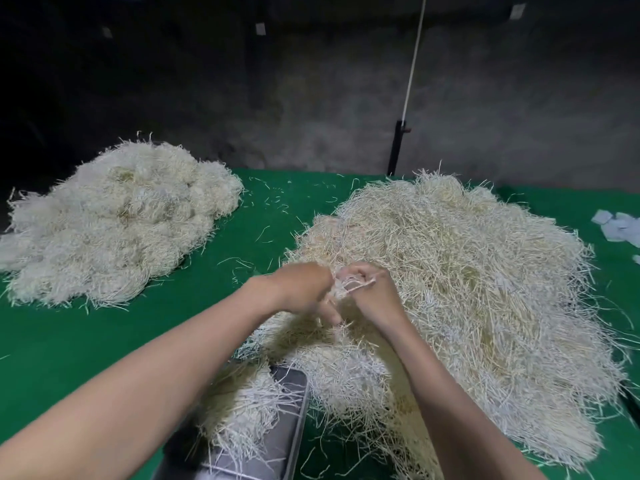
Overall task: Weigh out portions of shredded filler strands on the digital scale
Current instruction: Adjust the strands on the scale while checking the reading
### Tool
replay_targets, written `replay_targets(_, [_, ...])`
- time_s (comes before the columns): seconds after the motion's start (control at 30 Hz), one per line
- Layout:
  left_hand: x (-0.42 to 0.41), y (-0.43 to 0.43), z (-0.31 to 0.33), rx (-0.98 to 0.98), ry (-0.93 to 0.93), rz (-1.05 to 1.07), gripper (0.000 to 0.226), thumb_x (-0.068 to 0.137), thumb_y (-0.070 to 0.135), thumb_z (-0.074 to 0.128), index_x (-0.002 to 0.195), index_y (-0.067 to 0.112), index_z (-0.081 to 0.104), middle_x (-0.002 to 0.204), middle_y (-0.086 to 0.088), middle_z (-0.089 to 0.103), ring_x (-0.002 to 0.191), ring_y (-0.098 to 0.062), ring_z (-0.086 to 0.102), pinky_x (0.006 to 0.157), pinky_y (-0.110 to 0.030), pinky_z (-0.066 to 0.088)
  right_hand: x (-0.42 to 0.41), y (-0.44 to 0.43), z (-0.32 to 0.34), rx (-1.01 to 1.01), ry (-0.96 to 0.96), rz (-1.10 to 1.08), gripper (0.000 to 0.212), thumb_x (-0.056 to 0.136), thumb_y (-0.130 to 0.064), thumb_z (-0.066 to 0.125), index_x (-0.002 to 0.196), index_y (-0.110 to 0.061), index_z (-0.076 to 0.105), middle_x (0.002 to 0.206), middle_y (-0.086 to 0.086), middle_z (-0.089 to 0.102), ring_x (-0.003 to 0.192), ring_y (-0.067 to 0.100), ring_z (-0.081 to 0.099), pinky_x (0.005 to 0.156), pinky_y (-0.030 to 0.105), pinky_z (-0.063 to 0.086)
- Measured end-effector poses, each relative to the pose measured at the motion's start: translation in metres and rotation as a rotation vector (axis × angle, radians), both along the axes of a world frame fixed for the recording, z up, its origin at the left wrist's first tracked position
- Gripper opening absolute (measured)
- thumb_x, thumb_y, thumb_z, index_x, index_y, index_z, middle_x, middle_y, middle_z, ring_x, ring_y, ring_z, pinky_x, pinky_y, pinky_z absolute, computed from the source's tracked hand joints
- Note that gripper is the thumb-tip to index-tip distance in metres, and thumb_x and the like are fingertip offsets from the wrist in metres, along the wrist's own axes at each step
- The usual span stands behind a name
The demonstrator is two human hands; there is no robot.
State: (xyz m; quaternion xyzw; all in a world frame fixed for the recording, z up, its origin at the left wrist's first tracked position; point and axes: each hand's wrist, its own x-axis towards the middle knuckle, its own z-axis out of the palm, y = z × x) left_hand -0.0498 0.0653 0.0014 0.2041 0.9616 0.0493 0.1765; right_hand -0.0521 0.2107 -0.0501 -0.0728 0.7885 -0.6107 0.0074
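Observation:
A big loose heap of cream shredded strands (467, 271) covers the right half of the green table (86, 341). My left hand (301, 285) and my right hand (370, 289) meet at the heap's near left edge, both with fingers curled into a tuft of strands (346, 292) held between them. Below the hands, a grey digital scale (287, 427) sits at the table's front edge. A clump of strands (242, 403) lies on the scale's platform, and my left forearm hides part of the platform. No display is visible.
A second mound of bundled strands (114, 223) lies at the back left. Stray strands dot the green surface between the piles. Pale paper pieces (620, 228) lie at the far right edge. A black post (394, 147) with a white cord stands behind the table.

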Motion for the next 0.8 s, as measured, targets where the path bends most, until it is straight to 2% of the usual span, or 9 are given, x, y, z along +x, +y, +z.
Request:
replay_targets(0.1, [0.002,-0.011,-0.002,0.574,-0.156,0.203,0.020,0.089,0.019,0.060,0.070,0.013,0.060,0.067,0.003,0.054,0.055,-0.016,0.045,0.060,-0.031,0.042,0.009,0.010,-0.019,0.166,0.114,-0.011,0.016,0.094,-0.014,0.052,0.082,-0.024,0.055,0.079,-0.006,0.059,0.049,0.001,0.052,0.046,0.014,0.043])
replay_targets(0.2, [0.001,-0.026,0.017,1.396,-0.323,0.515,0.018,0.082,0.005,0.052,0.070,0.009,0.064,0.113,-0.006,0.063,0.098,-0.008,0.061,0.090,-0.043,0.048,0.018,0.029,-0.062,0.695,0.223,0.060,0.028,0.102,-0.027,0.031,0.085,-0.018,0.052,0.075,-0.005,0.055,0.065,0.009,0.052,0.065,0.021,0.046])
replay_targets(0.27, [0.003,-0.028,0.025,1.783,-0.439,0.616,0.027,0.072,-0.001,0.049,0.098,0.004,0.056,0.108,-0.018,0.067,0.069,-0.008,0.064,0.054,-0.036,0.055,0.018,0.041,-0.085,0.866,0.176,0.052,0.025,0.101,-0.017,0.031,0.087,-0.013,0.052,0.079,-0.001,0.055,0.069,0.014,0.047,0.068,0.029,0.047])
replay_targets(0.47, [0.009,-0.052,0.024,1.938,-0.200,0.914,0.054,0.079,-0.002,0.047,0.132,0.005,0.039,0.083,-0.004,0.056,0.058,-0.013,0.049,0.047,-0.028,0.048,0.002,0.075,-0.099,1.031,0.060,0.061,0.019,0.098,0.001,0.032,0.087,-0.011,0.041,0.080,0.004,0.051,0.066,0.014,0.042,0.066,0.029,0.044])
replay_targets(0.63, [0.017,-0.102,0.038,1.901,-0.133,0.970,0.036,0.082,-0.001,0.044,0.117,0.005,0.046,0.080,-0.004,0.052,0.048,-0.009,0.043,0.044,-0.020,0.044,-0.007,0.071,-0.081,1.081,-0.032,0.064,0.009,0.099,-0.018,0.041,0.095,-0.014,0.048,0.093,0.003,0.058,0.082,0.017,0.054,0.077,0.032,0.049])
replay_targets(0.7, [0.023,-0.105,0.033,1.824,-0.239,0.858,0.029,0.080,0.001,0.042,0.101,0.015,0.027,0.066,0.000,0.046,0.046,-0.009,0.040,0.047,-0.024,0.039,-0.005,0.054,-0.046,0.994,-0.144,0.164,0.013,0.093,-0.023,0.054,0.102,-0.019,0.047,0.095,-0.004,0.056,0.090,0.013,0.056,0.074,0.024,0.048])
replay_targets(0.73, [0.027,-0.104,0.030,1.741,-0.295,0.835,0.062,0.081,0.001,0.040,0.133,0.003,0.005,0.059,0.002,0.042,0.045,-0.010,0.040,0.046,-0.024,0.036,-0.004,0.044,-0.025,0.942,-0.130,0.198,0.024,0.090,-0.023,0.060,0.110,-0.022,0.047,0.103,-0.005,0.057,0.096,0.014,0.057,0.077,0.021,0.046])
replay_targets(0.77, [0.030,-0.104,0.026,1.682,-0.317,0.752,0.038,0.084,0.000,0.037,0.121,0.003,0.043,0.056,0.001,0.041,0.045,-0.012,0.041,0.047,-0.025,0.037,0.001,0.031,-0.004,0.865,-0.028,0.191,0.038,0.087,-0.025,0.063,0.121,-0.024,0.046,0.116,-0.003,0.056,0.105,0.015,0.056,0.084,0.022,0.044])
replay_targets(0.8, [0.034,-0.103,0.024,1.600,-0.328,0.680,0.037,0.085,-0.001,0.037,0.122,0.000,0.041,0.057,0.000,0.043,0.048,-0.012,0.043,0.050,-0.026,0.039,0.010,0.016,0.017,0.737,0.122,0.166,0.054,0.084,-0.030,0.066,0.131,-0.029,0.041,0.130,-0.003,0.050,0.115,0.015,0.051,0.092,0.025,0.041])
